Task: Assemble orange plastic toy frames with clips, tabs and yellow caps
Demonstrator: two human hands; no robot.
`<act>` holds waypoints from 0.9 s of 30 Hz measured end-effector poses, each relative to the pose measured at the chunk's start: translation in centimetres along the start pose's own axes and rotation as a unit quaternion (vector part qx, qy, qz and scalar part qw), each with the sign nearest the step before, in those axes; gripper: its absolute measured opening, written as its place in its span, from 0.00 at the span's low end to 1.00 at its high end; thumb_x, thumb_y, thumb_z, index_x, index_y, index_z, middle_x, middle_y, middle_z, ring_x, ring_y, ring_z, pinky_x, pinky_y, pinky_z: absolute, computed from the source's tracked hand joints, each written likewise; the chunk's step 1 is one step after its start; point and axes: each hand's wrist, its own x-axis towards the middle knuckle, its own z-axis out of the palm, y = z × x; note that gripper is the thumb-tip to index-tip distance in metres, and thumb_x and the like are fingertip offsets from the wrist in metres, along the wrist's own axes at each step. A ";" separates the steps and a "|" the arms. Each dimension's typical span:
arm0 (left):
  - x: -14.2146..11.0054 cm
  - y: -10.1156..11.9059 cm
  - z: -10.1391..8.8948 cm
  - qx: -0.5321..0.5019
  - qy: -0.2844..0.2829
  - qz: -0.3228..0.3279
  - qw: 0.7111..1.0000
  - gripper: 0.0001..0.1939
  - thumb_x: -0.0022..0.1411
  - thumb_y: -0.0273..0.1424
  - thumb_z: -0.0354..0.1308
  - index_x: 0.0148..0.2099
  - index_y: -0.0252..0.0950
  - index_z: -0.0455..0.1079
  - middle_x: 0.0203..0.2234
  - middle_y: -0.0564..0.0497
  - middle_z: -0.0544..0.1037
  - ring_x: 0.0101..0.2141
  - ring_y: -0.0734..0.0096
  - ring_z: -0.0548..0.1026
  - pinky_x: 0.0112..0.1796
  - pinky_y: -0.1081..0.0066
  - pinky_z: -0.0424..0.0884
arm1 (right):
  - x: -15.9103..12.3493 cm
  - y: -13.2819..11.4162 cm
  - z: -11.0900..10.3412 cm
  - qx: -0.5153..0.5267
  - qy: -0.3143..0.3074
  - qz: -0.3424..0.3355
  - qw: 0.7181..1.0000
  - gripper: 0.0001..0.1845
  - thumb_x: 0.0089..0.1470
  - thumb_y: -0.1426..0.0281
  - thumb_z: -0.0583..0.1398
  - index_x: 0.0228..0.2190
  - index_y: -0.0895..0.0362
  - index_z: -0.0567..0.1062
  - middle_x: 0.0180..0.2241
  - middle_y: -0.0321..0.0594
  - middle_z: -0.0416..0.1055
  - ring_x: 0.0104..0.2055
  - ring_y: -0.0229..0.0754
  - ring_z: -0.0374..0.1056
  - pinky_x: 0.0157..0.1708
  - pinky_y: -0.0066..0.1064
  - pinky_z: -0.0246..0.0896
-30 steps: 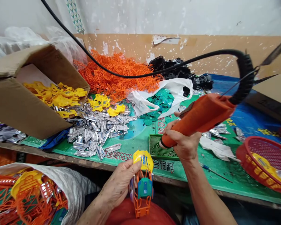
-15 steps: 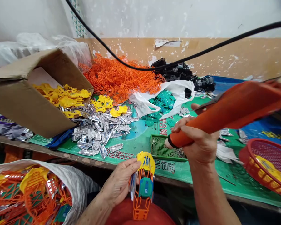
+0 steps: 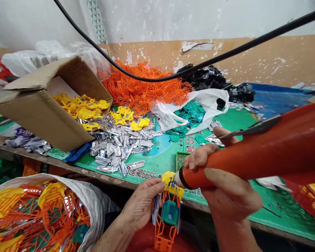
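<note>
My left hand (image 3: 141,205) is closed round a small plastic toy assembly (image 3: 168,213): an orange lattice frame with a teal piece in its middle and a yellow cap on top. My right hand (image 3: 223,185) grips an orange electric screwdriver (image 3: 254,154), fingers wrapped round its barrel, one finger on the metal lever. The tool's tip touches the yellow cap (image 3: 172,180). A black cable (image 3: 152,78) runs from the tool across the upper view.
On the green table cover (image 3: 157,159) lie a pile of silver pieces (image 3: 120,148), yellow caps spilling from a cardboard box (image 3: 42,108), orange frames (image 3: 144,85), teal pieces on a white bag (image 3: 191,112), black parts (image 3: 210,77). A sack of finished toys (image 3: 39,217) sits lower left.
My right hand has brought the screwdriver down and left from above the green screw tray until its tip meets the yellow cap. The left hand keeps holding the toy.
</note>
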 end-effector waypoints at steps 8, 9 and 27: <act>0.1 -0.2 0.0 0.007 0.021 0.008 1.000 0.18 0.41 0.35 0.75 0.32 0.29 0.77 0.20 0.51 0.77 0.15 0.83 0.67 0.17 0.82 0.63 | -0.1 0.2 0.3 -0.025 0.001 0.013 1.000 0.19 0.42 0.73 0.67 0.39 0.49 0.74 0.25 0.32 0.69 0.27 0.39 0.66 0.28 0.34 0.66; 0.1 -0.2 0.0 0.007 0.022 0.009 1.000 0.18 0.41 0.35 0.75 0.32 0.29 0.77 0.21 0.51 0.77 0.16 0.83 0.67 0.18 0.82 0.63 | -0.1 0.3 0.3 -0.031 0.002 0.014 0.999 0.20 0.42 0.73 0.67 0.40 0.49 0.74 0.25 0.33 0.69 0.27 0.39 0.66 0.28 0.34 0.66; 0.2 -0.8 0.2 0.014 0.042 0.022 0.999 0.19 0.39 0.38 0.75 0.29 0.30 0.76 0.16 0.53 0.74 0.14 0.82 0.65 0.18 0.79 0.58 | -0.6 0.9 0.2 -0.105 0.003 0.012 0.994 0.28 0.43 0.74 0.65 0.48 0.48 0.69 0.25 0.30 0.69 0.24 0.37 0.65 0.21 0.30 0.64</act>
